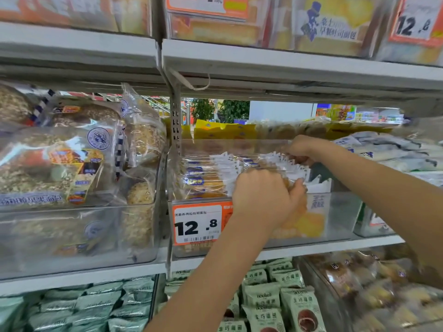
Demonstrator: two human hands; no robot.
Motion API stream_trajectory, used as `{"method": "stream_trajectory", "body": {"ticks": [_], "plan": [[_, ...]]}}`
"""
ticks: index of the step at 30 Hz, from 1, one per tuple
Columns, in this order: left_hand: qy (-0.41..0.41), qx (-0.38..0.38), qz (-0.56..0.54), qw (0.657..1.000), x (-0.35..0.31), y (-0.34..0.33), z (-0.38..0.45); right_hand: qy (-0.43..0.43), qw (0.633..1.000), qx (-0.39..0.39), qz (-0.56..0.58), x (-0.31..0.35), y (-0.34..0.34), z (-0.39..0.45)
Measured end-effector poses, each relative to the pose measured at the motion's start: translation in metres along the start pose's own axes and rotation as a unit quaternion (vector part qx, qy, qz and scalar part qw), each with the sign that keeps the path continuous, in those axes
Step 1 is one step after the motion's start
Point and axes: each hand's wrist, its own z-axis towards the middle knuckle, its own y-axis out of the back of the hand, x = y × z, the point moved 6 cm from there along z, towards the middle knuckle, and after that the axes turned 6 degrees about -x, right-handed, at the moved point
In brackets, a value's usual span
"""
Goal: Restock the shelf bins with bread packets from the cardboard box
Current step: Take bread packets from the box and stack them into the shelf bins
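L hand (pixel 262 196) grips bread pkts (pixel 208 178) at front of clear bin (pixel 340 212). R hand (pixel 300 149) curled on pkts at bin rear. Tag (pixel 197 224) reads 12.8.

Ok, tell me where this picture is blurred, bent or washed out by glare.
Head view: wide-angle bend bows the shelf edges; motion blur smears the far right and top packs; glare whitens the clear bin front; left hand, right hand and price tag stay fairly sharp.

bread packets (pixel 206 174) in bin (pixel 340 212), loaves (pixel 60 164) left
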Motion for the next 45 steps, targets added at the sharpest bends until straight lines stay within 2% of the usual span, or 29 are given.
{"method": "stream_trajectory", "body": {"ticks": [2,4,9,10,12,14,16,18,20,22,24,26,27,30,33,36,39,42,45], "plan": [[-0.002,0.006,-0.001,1.0,0.001,-0.001,0.001,-0.009,0.996,-0.003,0.087,-0.005,0.01,-0.006],[-0.001,0.012,-0.008,1.0,0.0,0.001,-0.001,0.022,0.982,-0.053,0.182,-0.008,0.027,-0.024],[0.005,0.051,-0.017,0.999,-0.001,0.008,-0.003,0.164,0.897,-0.289,0.293,-0.026,0.062,-0.148],[-0.008,0.027,-0.016,0.999,0.0,0.012,-0.006,0.187,0.877,-0.326,0.3,-0.033,0.058,-0.18],[-0.071,-0.113,-0.014,0.991,-0.007,0.031,-0.028,0.215,0.854,-0.371,0.295,-0.051,0.035,-0.246],[-0.188,-0.255,-0.043,0.948,-0.023,0.037,-0.079,0.236,0.857,-0.365,0.278,-0.069,-0.006,-0.304],[-0.282,-0.25,-0.075,0.923,-0.038,0.026,-0.141,0.243,0.887,-0.296,0.258,-0.09,-0.062,-0.347],[-0.308,-0.171,-0.085,0.932,-0.044,0.004,-0.201,0.2,0.931,-0.196,0.235,-0.116,-0.123,-0.376],[-0.281,-0.07,-0.092,0.953,-0.044,-0.023,-0.26,0.166,0.959,-0.096,0.211,-0.144,-0.184,-0.401],[-0.236,0.042,-0.117,0.964,-0.045,-0.049,-0.321,0.139,0.981,0.019,0.132,-0.171,-0.242,-0.424],[-0.173,0.177,-0.115,0.962,-0.044,-0.068,-0.373,0.115,0.981,0.15,0.047,-0.194,-0.293,-0.447],[-0.1,0.35,-0.082,0.928,-0.035,-0.091,-0.43,0.093,0.953,0.286,-0.021,-0.208,-0.332,-0.471],[-0.057,0.407,-0.075,0.909,-0.028,-0.1,-0.461,0.085,0.936,0.338,-0.044,-0.214,-0.347,-0.483],[0.053,0.533,-0.072,0.842,-0.01,-0.109,-0.541,0.049,0.898,0.431,-0.068,-0.229,-0.38,-0.509],[0.117,0.643,-0.086,0.752,0.0,-0.116,-0.599,0.041,0.864,0.493,-0.094,-0.236,-0.404,-0.53],[0.175,0.664,-0.125,0.716,0.001,-0.122,-0.627,0.03,0.843,0.531,-0.078,-0.23,-0.42,-0.546],[0.172,0.688,-0.125,0.694,-0.005,-0.124,-0.654,0.031,0.831,0.552,-0.065,-0.224,-0.43,-0.561],[0.148,0.679,-0.099,0.712,-0.006,-0.124,-0.663,0.055,0.826,0.557,-0.068,-0.212,-0.434,-0.567],[0.149,0.657,-0.083,0.734,-0.005,-0.126,-0.658,0.067,0.836,0.542,-0.053,-0.202,-0.431,-0.565]]}}
